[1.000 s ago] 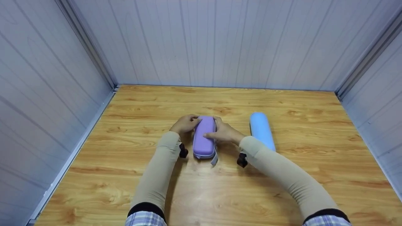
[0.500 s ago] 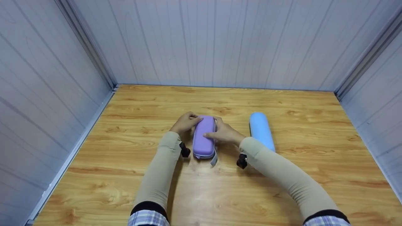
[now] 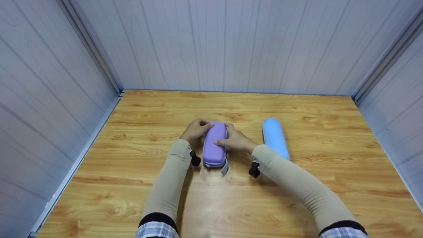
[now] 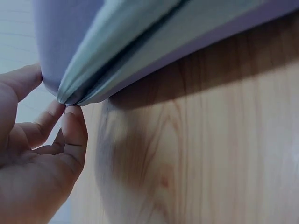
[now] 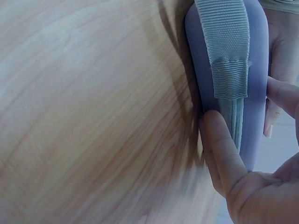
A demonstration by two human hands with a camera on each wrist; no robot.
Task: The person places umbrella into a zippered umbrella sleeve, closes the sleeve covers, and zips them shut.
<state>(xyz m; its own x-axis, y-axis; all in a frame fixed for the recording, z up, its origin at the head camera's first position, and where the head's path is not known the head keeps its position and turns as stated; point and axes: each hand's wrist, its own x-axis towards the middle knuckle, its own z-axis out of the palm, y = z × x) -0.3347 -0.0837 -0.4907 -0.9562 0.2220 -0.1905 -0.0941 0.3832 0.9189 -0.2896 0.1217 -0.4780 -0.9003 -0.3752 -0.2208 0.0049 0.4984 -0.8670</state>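
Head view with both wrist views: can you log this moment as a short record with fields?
Held object: purple, elongated, smooth-surfaced case
Attached to it: grey woven strap, grey fabric-edged zip
Left hand: pinches the case's far end, by the zip
Right hand: grips its right side, thumb on top
Other object: light-blue, elongated, rounded case, to the right, held by neither hand
Surface: wood-grain table

Purple case: underside hidden; cut off by the left wrist view's top and right edges.
Grey strap: upper end cut off by the right wrist view's top edge.
Blue case: near end partly covered by the right sleeve.
Left hand: whether its fingertips pinch a zip pull cannot be told.
Right hand: cut off by its own wrist view's right edge.
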